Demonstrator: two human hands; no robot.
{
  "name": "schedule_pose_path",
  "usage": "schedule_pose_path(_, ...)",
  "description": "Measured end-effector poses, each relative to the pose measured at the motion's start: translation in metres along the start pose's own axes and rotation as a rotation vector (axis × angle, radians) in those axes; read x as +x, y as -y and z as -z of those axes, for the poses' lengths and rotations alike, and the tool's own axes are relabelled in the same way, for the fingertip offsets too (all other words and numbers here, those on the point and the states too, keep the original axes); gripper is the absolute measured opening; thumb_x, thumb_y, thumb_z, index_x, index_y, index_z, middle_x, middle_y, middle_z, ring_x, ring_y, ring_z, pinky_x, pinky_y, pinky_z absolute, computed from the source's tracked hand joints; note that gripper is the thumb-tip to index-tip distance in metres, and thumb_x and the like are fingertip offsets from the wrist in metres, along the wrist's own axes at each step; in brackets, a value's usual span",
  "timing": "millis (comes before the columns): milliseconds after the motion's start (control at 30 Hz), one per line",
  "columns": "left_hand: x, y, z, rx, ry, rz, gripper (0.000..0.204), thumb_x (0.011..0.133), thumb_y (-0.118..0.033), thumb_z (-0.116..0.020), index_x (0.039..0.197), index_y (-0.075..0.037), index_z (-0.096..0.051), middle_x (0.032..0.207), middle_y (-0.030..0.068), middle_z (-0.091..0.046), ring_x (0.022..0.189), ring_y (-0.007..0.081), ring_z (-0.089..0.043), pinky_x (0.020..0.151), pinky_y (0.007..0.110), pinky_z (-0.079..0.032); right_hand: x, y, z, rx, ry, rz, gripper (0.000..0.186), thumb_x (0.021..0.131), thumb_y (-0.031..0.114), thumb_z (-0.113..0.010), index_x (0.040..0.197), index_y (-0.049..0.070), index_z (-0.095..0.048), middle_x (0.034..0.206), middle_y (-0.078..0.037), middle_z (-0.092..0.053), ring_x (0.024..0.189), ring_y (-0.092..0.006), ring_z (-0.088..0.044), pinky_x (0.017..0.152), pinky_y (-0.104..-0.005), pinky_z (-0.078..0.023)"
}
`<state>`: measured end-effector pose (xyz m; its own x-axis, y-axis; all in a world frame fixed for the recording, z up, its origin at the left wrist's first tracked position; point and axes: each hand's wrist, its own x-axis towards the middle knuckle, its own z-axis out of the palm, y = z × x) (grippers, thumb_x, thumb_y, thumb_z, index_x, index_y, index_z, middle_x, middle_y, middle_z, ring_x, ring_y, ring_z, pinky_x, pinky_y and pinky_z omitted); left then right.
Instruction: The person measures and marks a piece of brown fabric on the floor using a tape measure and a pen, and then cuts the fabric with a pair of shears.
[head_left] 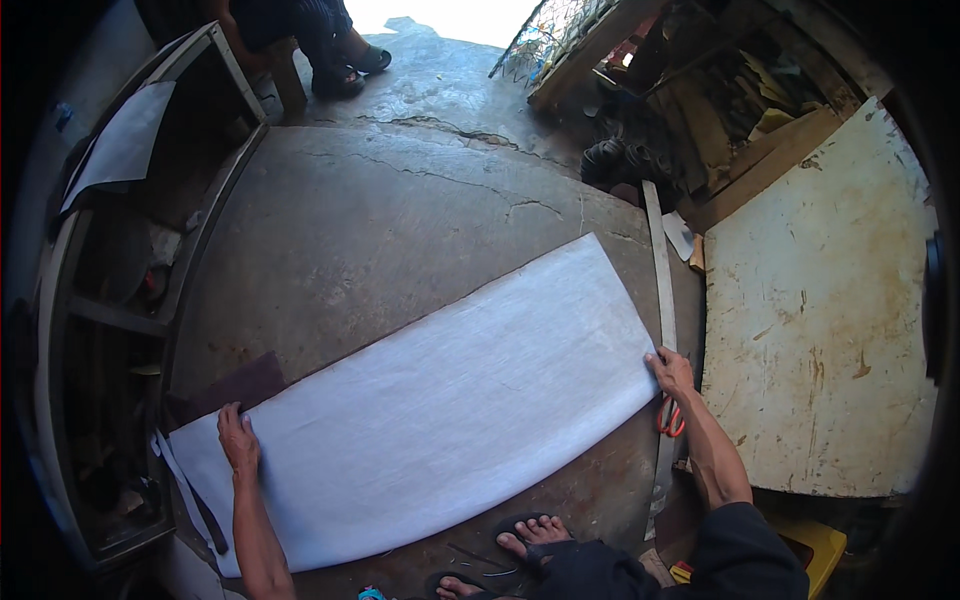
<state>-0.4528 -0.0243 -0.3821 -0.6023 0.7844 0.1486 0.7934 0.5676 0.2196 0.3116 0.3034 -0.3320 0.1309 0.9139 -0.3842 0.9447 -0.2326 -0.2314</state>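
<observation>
A long white sheet (440,410) lies spread flat on the cracked concrete floor (400,220), running from lower left to upper right. My left hand (238,438) presses palm-down on the sheet's left end, fingers apart. At the sheet's right edge, my right hand (672,372) pinches or presses the border; whether it grips it is unclear. Orange-handled scissors (670,418) lie on the floor just below that hand. My feet in sandals (528,540) stand at the sheet's near edge.
A long metal straightedge (662,300) lies along the sheet's right end. A stained white board (820,310) lies to the right. A wooden frame with shelves (130,300) stands at left. Another person's sandalled feet (345,65) are at the top. Scrap wood is piled top right.
</observation>
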Motion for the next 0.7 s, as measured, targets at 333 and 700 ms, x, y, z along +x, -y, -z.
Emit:
schedule_pose_path(333, 0.031, -0.002, 0.022, 0.101, 0.306, -0.004, 0.013, 0.088, -0.004, -0.062, 0.099, -0.004, -0.055, 0.098, 0.0165, -0.058, 0.1, 0.0396, -0.052, 0.087, 0.051, -0.041, -0.003, -0.002, 0.001, 0.038, -0.017, 0.021, 0.04, 0.093, 0.047, -0.062, 0.109, 0.01, -0.069, 0.1, -0.02, -0.071, 0.097, -0.0395, -0.068, 0.086, -0.0462, -0.05)
schedule_pose_path(700, 0.019, -0.049, 0.014, 0.252, 0.18, 0.123, 0.029, 0.091, -0.007, -0.061, 0.118, -0.002, -0.056, 0.12, 0.0187, -0.057, 0.117, 0.0401, -0.051, 0.1, 0.051, -0.041, 0.004, 0.01, 0.0, -0.134, 0.002, -0.04, 0.051, 0.093, 0.035, -0.064, 0.133, 0.005, -0.054, 0.126, -0.026, -0.062, 0.116, -0.0424, -0.06, 0.096, -0.0502, -0.046)
